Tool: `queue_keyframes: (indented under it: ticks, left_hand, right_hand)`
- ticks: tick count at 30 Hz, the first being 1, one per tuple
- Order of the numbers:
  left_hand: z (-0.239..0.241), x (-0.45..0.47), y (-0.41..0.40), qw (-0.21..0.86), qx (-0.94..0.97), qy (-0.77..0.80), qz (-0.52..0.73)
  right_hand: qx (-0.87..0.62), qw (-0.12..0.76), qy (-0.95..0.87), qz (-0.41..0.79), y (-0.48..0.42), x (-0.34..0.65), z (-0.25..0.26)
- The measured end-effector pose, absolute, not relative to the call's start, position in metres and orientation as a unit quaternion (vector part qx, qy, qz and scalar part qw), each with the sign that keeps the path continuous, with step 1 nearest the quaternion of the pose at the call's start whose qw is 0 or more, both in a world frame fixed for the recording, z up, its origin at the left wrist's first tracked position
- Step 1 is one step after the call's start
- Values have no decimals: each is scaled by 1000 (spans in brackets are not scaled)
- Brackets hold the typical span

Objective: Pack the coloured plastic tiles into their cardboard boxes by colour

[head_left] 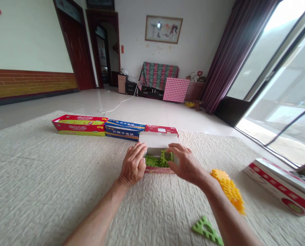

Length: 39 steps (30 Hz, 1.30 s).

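A small cardboard box (158,169) with its white lid flap (158,139) raised stands on the carpet in front of me. Inside it lie several green interlocking plastic pieces (154,161). My left hand (134,163) is closed against the box's left end, fingers together and thumb bent at the near corner. At the right end is my right hand (184,160), its thumb and fingers apart around the box's edge and the green pieces beside it. Whether its fingertips touch a piece I cannot tell.
Beyond the box stand a blue battery carton (123,131) and a red-yellow carton (80,125). Yellow interlocking pieces (229,189) and a green triangular piece (207,230) lie by my right forearm. A white-red carton (282,188) is farther right. A white cable (119,103) crosses the floor.
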<state>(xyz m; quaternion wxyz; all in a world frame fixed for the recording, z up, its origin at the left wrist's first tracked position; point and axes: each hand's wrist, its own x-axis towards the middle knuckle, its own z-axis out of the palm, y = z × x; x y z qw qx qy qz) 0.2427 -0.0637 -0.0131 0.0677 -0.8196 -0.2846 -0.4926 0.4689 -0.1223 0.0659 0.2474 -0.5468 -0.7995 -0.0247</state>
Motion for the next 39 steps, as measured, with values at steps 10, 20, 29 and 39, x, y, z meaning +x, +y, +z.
queue_keyframes:
  ticks: [10, 20, 29, 39]
  left_hand:
    - [-13, 243, -64, 69, -820, -282, -494]
    - [-13, 243, -64, 65, -818, -280, -499]
    - [-13, 243, -64, 65, -819, -283, -496]
    - [-13, 243, -64, 60, -818, -285, -496]
  right_hand:
    - [-510, 259, -819, -42, -128, 472, 76]
    - [-697, 154, -700, 23, -134, 558, 81]
    - [-688, 77, -721, 33, -122, 559, 46]
    - [-695, 137, -705, -30, -129, 553, 78]
